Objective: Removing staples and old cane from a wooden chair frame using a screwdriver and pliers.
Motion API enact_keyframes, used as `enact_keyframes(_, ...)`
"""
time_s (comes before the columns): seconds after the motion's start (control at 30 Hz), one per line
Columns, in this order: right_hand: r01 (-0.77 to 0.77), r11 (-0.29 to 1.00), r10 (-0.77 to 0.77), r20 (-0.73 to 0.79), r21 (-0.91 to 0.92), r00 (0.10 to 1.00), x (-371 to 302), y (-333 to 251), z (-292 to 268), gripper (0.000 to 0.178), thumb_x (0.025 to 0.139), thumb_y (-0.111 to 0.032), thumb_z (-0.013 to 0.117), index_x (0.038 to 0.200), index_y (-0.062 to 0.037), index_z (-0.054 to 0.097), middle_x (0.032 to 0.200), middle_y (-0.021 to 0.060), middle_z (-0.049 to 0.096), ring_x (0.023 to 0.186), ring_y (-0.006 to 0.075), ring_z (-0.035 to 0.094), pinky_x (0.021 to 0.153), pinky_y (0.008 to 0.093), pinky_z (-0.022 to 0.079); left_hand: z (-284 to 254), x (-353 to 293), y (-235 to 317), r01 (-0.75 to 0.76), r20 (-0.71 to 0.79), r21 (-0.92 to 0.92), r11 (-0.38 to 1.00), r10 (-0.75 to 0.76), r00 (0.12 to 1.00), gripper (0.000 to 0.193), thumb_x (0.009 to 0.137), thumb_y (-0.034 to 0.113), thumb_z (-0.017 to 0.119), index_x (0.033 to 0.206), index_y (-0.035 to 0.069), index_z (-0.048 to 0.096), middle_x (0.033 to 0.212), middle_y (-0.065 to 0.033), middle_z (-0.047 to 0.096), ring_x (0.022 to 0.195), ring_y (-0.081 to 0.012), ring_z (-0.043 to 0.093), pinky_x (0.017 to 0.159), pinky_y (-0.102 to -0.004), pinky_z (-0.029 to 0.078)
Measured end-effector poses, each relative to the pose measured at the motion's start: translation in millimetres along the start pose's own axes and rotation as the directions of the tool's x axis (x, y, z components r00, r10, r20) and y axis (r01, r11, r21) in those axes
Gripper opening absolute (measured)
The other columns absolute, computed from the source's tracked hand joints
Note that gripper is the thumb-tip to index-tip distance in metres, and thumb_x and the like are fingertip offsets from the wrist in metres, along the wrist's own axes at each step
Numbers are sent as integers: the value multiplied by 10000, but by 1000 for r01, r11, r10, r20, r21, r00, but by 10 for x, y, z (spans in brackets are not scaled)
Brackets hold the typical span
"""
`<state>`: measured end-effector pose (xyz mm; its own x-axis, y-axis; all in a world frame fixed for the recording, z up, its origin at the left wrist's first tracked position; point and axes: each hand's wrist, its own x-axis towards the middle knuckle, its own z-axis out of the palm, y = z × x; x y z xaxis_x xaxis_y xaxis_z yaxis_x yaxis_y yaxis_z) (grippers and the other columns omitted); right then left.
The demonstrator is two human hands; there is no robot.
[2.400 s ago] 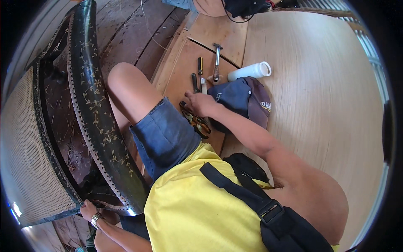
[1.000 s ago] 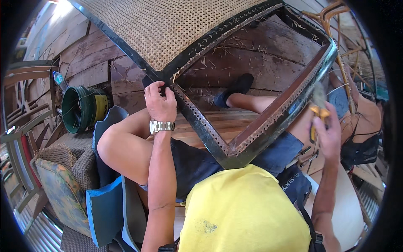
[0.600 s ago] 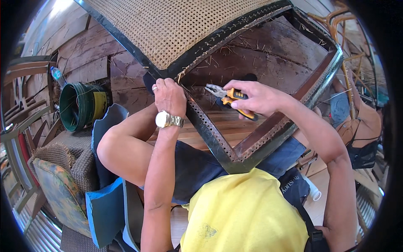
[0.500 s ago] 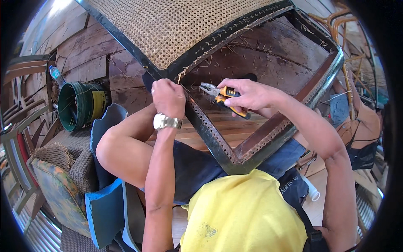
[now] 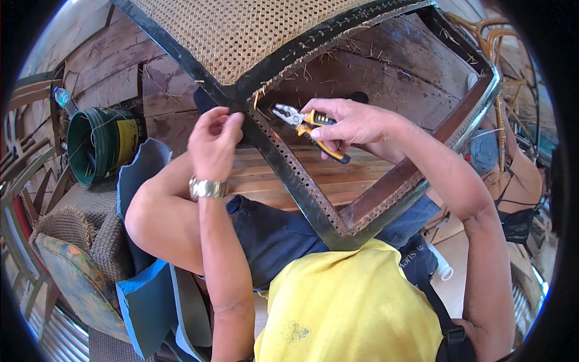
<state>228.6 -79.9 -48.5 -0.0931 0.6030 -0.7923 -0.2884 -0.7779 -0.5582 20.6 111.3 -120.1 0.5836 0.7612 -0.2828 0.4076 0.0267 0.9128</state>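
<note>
A dark wooden chair frame (image 5: 289,176) with rows of small holes along its rails lies across my lap. Woven cane mesh (image 5: 223,36) fills its far panel; the nearer panel is an open gap. My right hand (image 5: 350,125) grips pliers (image 5: 319,123) with yellow and black handles above that gap, jaws pointing left and slightly apart. Close to the left corner, where the two panels meet, is my left hand (image 5: 214,142), wearing a metal watch (image 5: 208,188). Its thumb and fingers are curled together; anything between them is too small to make out.
A green bucket (image 5: 90,148) stands at the left, with a plastic bottle (image 5: 63,99) beyond it. Blue foam pieces (image 5: 145,308) and a patterned cushion (image 5: 78,280) lie beside my left leg. Cane scraps litter the plank floor (image 5: 386,63). Another person's arm (image 5: 525,175) shows at the right.
My left hand has moved left, off the frame's corner, and turned. The pliers in my right hand have shifted slightly left and up. The view has shifted a little.
</note>
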Motion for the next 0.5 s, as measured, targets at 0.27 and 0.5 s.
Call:
enact_keyframes(0.27, 255, 967, -253, -110, 7, 961, -593, -10, -105, 396, 1027, -141, 622, 1394, -85, 484, 817, 25, 573, 717, 117, 624, 725, 344, 592, 181, 83, -153, -191, -316, 334, 923, 301, 900, 178, 921, 185, 769, 930, 17, 713, 818, -95, 658, 679, -187, 620, 647, -342, 512)
enact_keyframes(0.5, 532, 840, -451, -406, 109, 795, -1234, 318, -202, 534, 1029, -179, 642, 1500, -80, 410, 763, 34, 585, 798, 228, 738, 676, 308, 605, 287, -312, 67, -402, 170, 405, 821, 364, 916, 193, 933, 159, 773, 1055, 12, 748, 833, -43, 594, 787, -112, 583, 698, -301, 517)
